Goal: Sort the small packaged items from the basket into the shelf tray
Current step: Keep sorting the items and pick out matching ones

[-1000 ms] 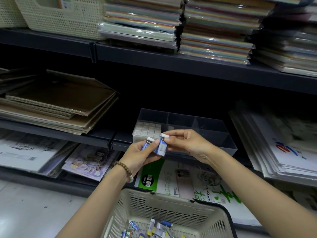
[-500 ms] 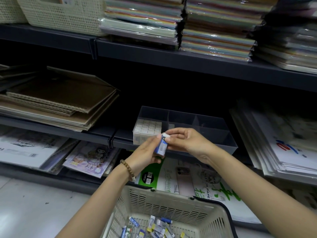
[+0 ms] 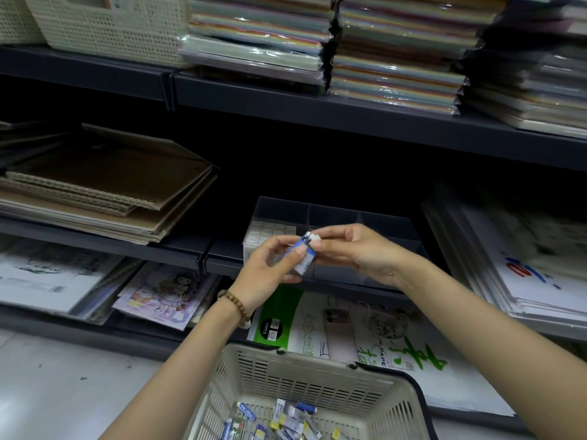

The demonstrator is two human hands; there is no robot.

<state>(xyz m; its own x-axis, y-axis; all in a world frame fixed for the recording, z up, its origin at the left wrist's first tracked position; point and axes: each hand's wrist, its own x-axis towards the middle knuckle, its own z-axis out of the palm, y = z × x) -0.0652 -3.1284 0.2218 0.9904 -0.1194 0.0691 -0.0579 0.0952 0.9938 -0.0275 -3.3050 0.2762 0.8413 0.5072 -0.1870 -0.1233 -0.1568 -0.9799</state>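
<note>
Now the small packets (image 3: 304,256), fanned apart a second ago, sit squared into one bundle, gripped by the left hand (image 3: 266,276) and pinched at its top by the right hand (image 3: 355,252), at the front edge of the shelf tray (image 3: 362,211) and above the basket (image 3: 317,379), seemingly ready for placing.

Dark metal shelving (image 3: 286,103) stands on a pale, perhaps tiled, floor (image 3: 63,376).

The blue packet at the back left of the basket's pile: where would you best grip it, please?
I'd pinch the blue packet across its narrow width, mid-length, from above: it seems to lie flat, and the basket walls block side approaches.
</note>
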